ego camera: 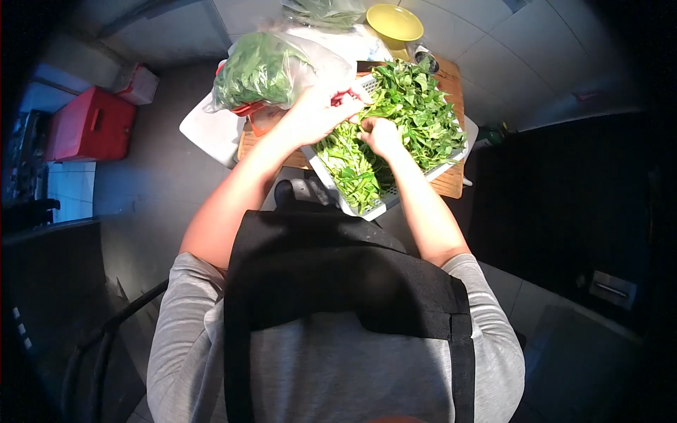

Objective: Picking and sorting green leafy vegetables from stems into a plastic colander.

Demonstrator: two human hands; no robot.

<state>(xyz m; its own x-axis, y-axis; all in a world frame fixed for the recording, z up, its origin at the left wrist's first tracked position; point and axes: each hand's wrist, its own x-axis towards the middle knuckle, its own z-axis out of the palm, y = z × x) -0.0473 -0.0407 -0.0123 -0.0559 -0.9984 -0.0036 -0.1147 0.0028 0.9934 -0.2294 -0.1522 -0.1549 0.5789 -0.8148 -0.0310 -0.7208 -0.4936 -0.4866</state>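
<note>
Leafy greens (418,116) are heaped in the right and far part of a white perforated plastic basket (378,211). A second pile of paler stems and leaves (349,164) lies along its left side. My left hand (328,111) is over the basket's left edge, its fingers bent and pinched near some leaves; bright glare hides what is between them. My right hand (381,135) is just to its right, between the two piles, with curled fingers at the stems. Whether it grips a stem is not plain. The fingertips of both hands are close together.
A clear plastic bag of greens (259,71) rests on a red container (264,124) left of the basket. Behind stand a yellow bowl (395,23) and another bag (325,11). The wooden table (449,182) carries the basket. A red cooler box (95,124) stands at far left.
</note>
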